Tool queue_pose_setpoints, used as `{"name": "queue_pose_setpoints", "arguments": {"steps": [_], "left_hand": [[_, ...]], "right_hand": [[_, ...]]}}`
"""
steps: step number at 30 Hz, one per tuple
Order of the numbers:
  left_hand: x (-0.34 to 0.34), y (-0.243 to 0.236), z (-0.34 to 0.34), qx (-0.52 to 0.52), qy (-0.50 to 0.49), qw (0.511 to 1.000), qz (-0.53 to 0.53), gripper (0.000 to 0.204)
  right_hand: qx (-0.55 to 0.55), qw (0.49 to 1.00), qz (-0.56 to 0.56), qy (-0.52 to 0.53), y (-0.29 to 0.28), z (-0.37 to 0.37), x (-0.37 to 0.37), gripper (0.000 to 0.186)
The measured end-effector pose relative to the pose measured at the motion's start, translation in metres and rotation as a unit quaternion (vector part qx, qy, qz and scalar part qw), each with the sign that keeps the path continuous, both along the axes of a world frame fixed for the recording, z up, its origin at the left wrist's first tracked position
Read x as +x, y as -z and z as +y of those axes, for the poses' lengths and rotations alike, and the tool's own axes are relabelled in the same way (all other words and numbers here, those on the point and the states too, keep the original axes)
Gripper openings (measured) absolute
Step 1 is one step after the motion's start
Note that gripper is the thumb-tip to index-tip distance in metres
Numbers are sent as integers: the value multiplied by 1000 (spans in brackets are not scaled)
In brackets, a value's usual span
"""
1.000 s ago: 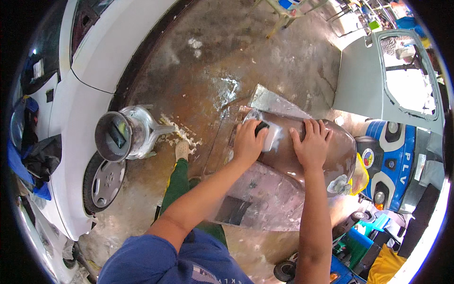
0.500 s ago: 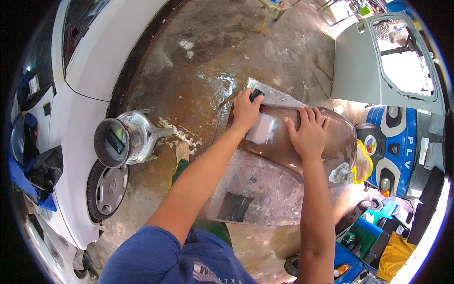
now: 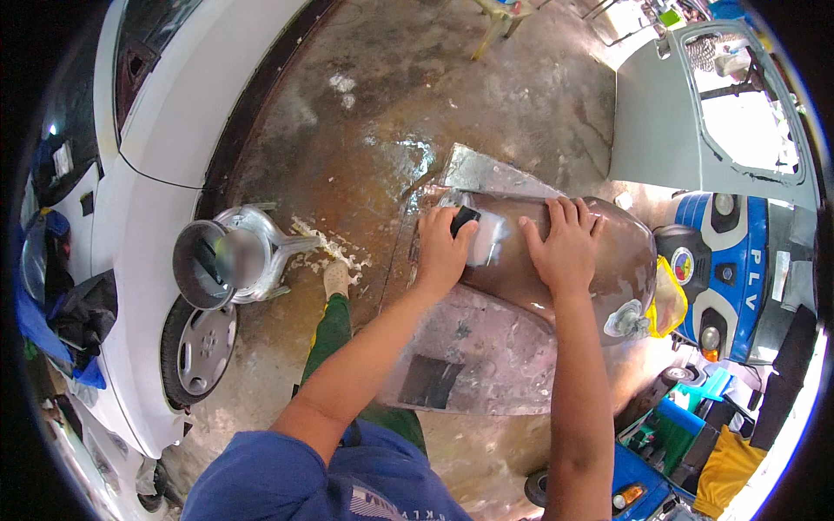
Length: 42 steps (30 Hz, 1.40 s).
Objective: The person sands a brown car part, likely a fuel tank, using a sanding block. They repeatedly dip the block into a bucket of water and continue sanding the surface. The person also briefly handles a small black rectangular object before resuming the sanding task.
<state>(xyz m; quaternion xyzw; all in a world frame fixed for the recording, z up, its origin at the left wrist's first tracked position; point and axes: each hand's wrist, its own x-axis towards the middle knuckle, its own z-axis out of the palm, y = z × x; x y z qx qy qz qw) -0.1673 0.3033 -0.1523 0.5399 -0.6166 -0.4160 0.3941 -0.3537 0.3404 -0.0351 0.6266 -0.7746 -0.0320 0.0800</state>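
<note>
Concrete floor (image 3: 391, 113), white car (image 3: 161, 135) at left. Brown panel (image 3: 523, 280) right of it; our left grip (image 3: 444, 247) clasps black block (image 3: 466, 220) at far-left edge of pale patch (image 3: 488, 240). Right grip (image 3: 563, 247) spread on panel, holding nothing. We'd best keep block flat, pressure even.

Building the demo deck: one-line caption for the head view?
Left hand holds a black block by a pale patch on a glossy brown panel; right hand rests on it, fingers spread.
</note>
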Motion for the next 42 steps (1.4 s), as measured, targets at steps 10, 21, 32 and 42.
{"name": "queue_pose_setpoints", "arguments": {"steps": [10,21,32,42], "left_hand": [[7,-9,17,8,-11,1000,-22,39],[8,-7,15,-40,-14,999,13,30],[-11,-1,0,-3,-27,999,40,35],[-20,-7,-12,-8,-14,999,45,34]], "right_hand": [[2,1000,-7,-2,-1,0,2,62],[5,1000,-6,0,-1,3,4,62],[-4,1000,6,-8,-1,1,3,62],[-11,1000,8,-13,2,3,2,61]]}}
